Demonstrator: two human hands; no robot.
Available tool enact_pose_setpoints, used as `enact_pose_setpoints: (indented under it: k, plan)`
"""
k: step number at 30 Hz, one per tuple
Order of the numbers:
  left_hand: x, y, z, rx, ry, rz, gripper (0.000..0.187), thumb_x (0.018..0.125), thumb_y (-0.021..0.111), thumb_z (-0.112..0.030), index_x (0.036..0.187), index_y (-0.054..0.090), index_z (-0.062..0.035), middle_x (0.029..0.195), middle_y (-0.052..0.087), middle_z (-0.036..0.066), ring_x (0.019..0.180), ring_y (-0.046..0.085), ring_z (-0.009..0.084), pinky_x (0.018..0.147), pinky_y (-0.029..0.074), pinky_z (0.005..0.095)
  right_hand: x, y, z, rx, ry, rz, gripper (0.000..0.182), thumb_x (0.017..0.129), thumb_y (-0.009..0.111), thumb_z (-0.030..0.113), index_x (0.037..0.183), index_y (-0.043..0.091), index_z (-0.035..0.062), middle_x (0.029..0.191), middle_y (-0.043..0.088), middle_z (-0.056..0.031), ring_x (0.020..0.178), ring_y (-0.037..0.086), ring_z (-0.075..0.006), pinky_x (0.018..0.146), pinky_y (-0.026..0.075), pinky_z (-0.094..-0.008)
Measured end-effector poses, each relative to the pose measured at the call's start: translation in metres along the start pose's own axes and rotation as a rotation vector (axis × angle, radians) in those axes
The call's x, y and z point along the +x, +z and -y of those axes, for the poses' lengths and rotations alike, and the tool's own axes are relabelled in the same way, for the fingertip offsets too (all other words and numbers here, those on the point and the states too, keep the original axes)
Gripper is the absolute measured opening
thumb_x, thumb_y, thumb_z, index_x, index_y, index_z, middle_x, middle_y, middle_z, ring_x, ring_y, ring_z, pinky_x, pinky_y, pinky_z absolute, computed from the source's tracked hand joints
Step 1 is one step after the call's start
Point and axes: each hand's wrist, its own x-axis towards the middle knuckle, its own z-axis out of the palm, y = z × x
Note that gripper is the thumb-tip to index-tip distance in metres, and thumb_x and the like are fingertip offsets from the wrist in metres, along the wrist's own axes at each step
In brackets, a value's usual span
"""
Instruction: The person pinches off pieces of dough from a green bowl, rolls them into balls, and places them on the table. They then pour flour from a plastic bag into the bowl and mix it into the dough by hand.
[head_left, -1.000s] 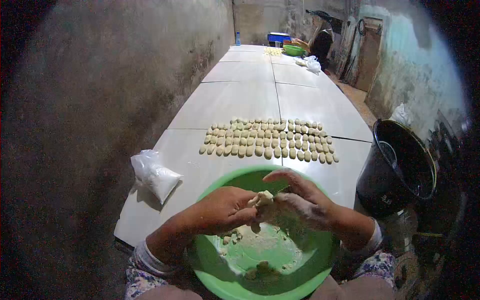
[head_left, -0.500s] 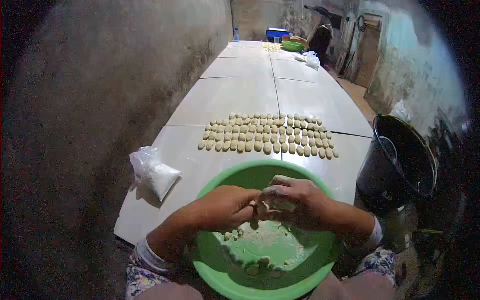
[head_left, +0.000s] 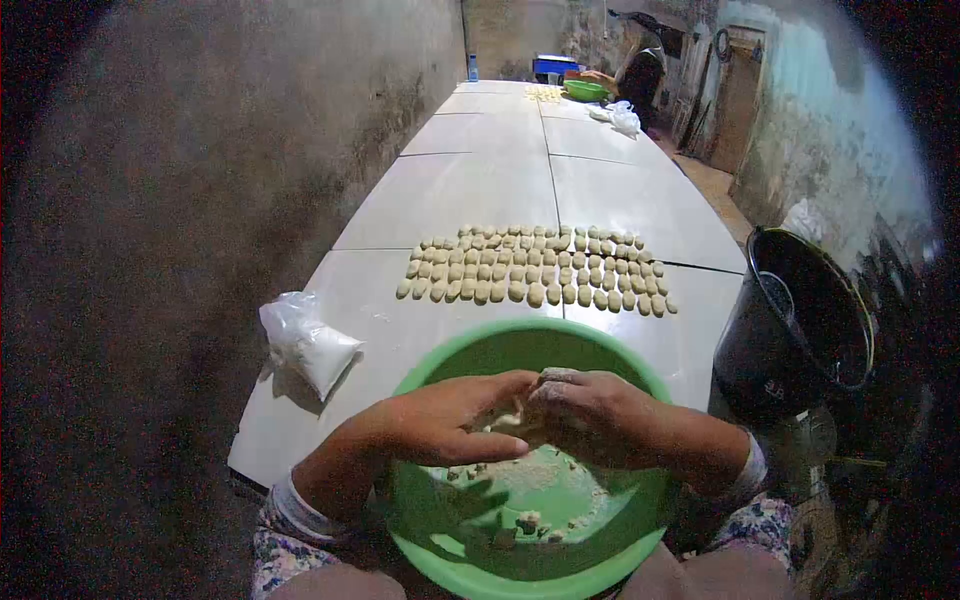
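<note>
Both hands meet over a green plastic basin [head_left: 440,560] with floury crumbs [head_left: 530,522] scattered on its bottom. My left hand [head_left: 455,418] has its fingers stretched toward the right hand and its thumb held apart. My right hand [head_left: 595,415], dusted white with flour, is curled, its fingertips touching the left fingers. A bit of pale dough [head_left: 512,413] shows between the palms, mostly hidden by the hands. Beyond the basin, several rows of small oval dough pieces [head_left: 530,272] lie on the white tiled table [head_left: 450,190].
At left on the table stands a clear plastic bag of white powder [head_left: 318,350]. A large black bucket [head_left: 765,350] is beside the table at right. At the far end are another green basin [head_left: 587,92], a white plastic bag [head_left: 624,120], a blue container [head_left: 555,66] and another person [head_left: 640,80].
My left hand has loosened from a pinch, its fingers now stretched and its thumb apart. My right hand stays curled and has shifted slightly.
</note>
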Motion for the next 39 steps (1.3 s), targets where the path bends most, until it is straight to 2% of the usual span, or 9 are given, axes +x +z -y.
enact_pose_setpoints:
  k: [5, 9, 11, 14, 23, 25, 32, 34, 39]
  plan:
    - [0.003, -0.009, -0.006, 0.110, -0.115, 0.168, 0.040, 0.083, 0.063, -0.024, 0.114, 0.052, 0.0000, 0.101, 0.062, 0.017, 0.097, 0.060, 0.0242, 0.087, 0.046, 0.0377, 0.001, 0.001, 0.005, 0.015, -0.044, 0.015, 0.021, 0.076, 0.065, -0.001, 0.092, 0.052, 0.0038, 0.083, 0.057, -0.0134, 0.075, 0.061, -0.0323, 0.063, 0.049, -0.0383]
    - [-0.001, -0.008, 0.003, 0.179, -0.029, 0.126, 0.024, 0.084, 0.059, -0.022, 0.095, 0.058, -0.0008, 0.088, 0.062, 0.015, 0.081, 0.061, 0.0240, 0.074, 0.048, 0.0357, -0.001, 0.004, 0.004, 0.028, -0.076, -0.031, 0.011, 0.083, 0.057, 0.009, 0.089, 0.050, 0.0039, 0.076, 0.052, -0.0154, 0.065, 0.054, -0.0352, 0.060, 0.047, -0.0408]
    - [-0.001, -0.008, -0.001, 0.139, -0.080, 0.168, 0.022, 0.087, 0.055, -0.024, 0.085, 0.056, -0.0019, 0.077, 0.058, 0.010, 0.070, 0.057, 0.0209, 0.066, 0.046, 0.0336, -0.004, 0.000, 0.013, 0.262, 0.249, -0.015, 0.017, 0.080, 0.063, 0.011, 0.085, 0.049, 0.0040, 0.070, 0.050, -0.0143, 0.060, 0.051, -0.0285, 0.057, 0.046, -0.0378]
    - [-0.002, -0.008, 0.001, 0.033, -0.074, 0.234, 0.024, 0.088, 0.052, -0.026, 0.082, 0.054, -0.0031, 0.068, 0.054, 0.005, 0.064, 0.051, 0.0137, 0.062, 0.044, 0.0303, -0.004, 0.000, 0.007, 0.246, 0.386, 0.006, 0.020, 0.077, 0.066, 0.013, 0.079, 0.048, 0.0036, 0.066, 0.050, -0.0125, 0.057, 0.048, -0.0221, 0.055, 0.044, -0.0356]
    - [-0.005, -0.016, 0.011, 0.276, -0.294, 0.421, 0.025, 0.085, 0.053, -0.027, 0.086, 0.062, -0.0040, 0.071, 0.062, 0.011, 0.065, 0.061, 0.0236, 0.063, 0.047, 0.0376, -0.014, -0.015, -0.010, 0.071, 0.218, -0.266, 0.026, 0.067, 0.068, 0.004, 0.088, 0.052, 0.0026, 0.072, 0.054, -0.0128, 0.061, 0.052, -0.0213, 0.059, 0.046, -0.0363]
    - [-0.001, -0.010, 0.002, 0.360, -0.393, 0.388, 0.026, 0.083, 0.054, -0.026, 0.091, 0.064, -0.0042, 0.076, 0.065, 0.015, 0.069, 0.063, 0.0295, 0.066, 0.048, 0.0407, -0.005, -0.015, -0.020, -0.232, 0.295, -0.414, 0.014, 0.074, 0.062, -0.004, 0.077, 0.050, 0.0030, 0.071, 0.052, -0.0062, 0.065, 0.052, -0.0150, 0.056, 0.042, -0.0289]
    - [-0.003, -0.010, -0.001, 0.330, -0.175, 0.218, 0.035, 0.080, 0.065, -0.025, 0.106, 0.058, -0.0019, 0.088, 0.062, 0.017, 0.077, 0.061, 0.0309, 0.069, 0.048, 0.0408, 0.004, -0.005, -0.024, 0.408, 0.289, -0.377, 0.019, 0.076, 0.066, -0.004, 0.091, 0.055, 0.0017, 0.083, 0.054, -0.0075, 0.073, 0.055, -0.0145, 0.065, 0.046, -0.0271]
    - [-0.002, -0.011, -0.004, 0.432, -0.189, 0.172, 0.038, 0.082, 0.063, -0.029, 0.104, 0.058, 0.0010, 0.091, 0.062, 0.020, 0.084, 0.061, 0.0334, 0.073, 0.048, 0.0404, 0.004, -0.004, -0.025, 0.678, 0.528, -0.385, 0.022, 0.078, 0.063, -0.005, 0.099, 0.059, 0.0017, 0.088, 0.056, -0.0087, 0.077, 0.057, -0.0153, 0.070, 0.047, -0.0271]
    - [-0.004, -0.007, 0.012, 0.563, -0.094, -0.044, 0.034, 0.085, 0.063, -0.030, 0.104, 0.059, -0.0018, 0.092, 0.063, 0.017, 0.084, 0.061, 0.0298, 0.074, 0.048, 0.0378, 0.002, -0.008, -0.040, 0.578, 0.498, -0.260, 0.027, 0.084, 0.055, -0.004, 0.110, 0.060, 0.0006, 0.104, 0.062, -0.0122, 0.090, 0.061, -0.0187, 0.080, 0.049, -0.0273]
